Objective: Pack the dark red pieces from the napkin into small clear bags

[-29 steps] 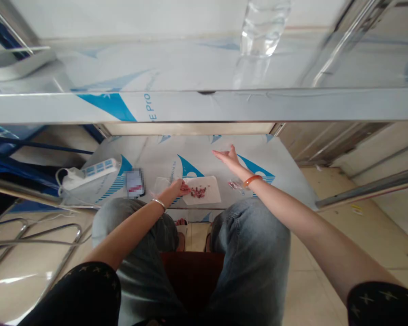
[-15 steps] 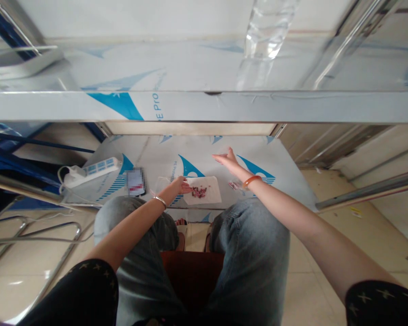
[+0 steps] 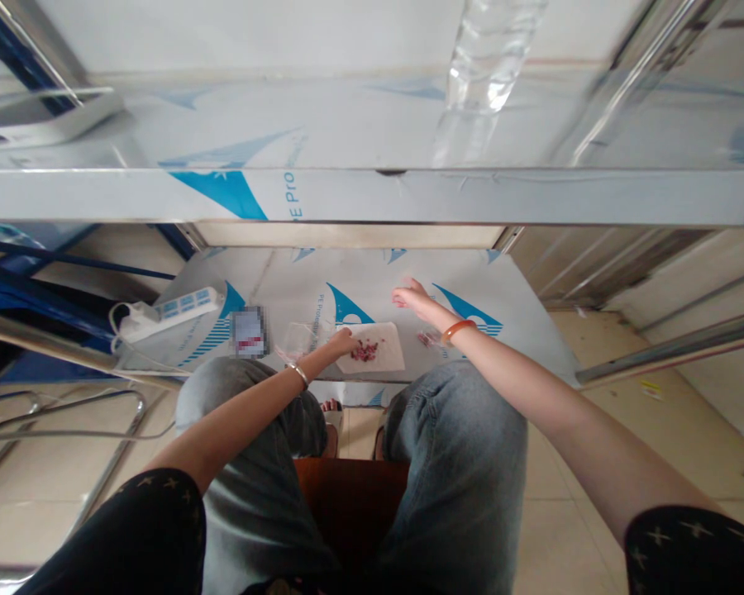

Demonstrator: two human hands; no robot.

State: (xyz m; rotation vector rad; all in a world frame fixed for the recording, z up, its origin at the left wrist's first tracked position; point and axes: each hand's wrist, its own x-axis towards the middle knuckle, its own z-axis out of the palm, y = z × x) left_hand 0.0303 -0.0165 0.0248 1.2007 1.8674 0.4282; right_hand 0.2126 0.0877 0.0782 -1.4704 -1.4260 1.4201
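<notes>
Small pieces (image 3: 365,350): dark red and pink, clustered loosely on white sheet (image 3: 392,335).

Clear bottle (image 3: 494,58) ran off the top edge, a flat item (image 3: 249,332) was pixelated, reddish bits (image 3: 365,351) were too small to identify, and whether the left hand (image 3: 344,340) held any was unclear.

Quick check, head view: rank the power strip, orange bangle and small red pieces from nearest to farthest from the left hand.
1. Small red pieces: just right of the left hand.
2. Orange bangle: farther right, around the right wrist.
3. Power strip: at the left end of the lower shelf.
</notes>
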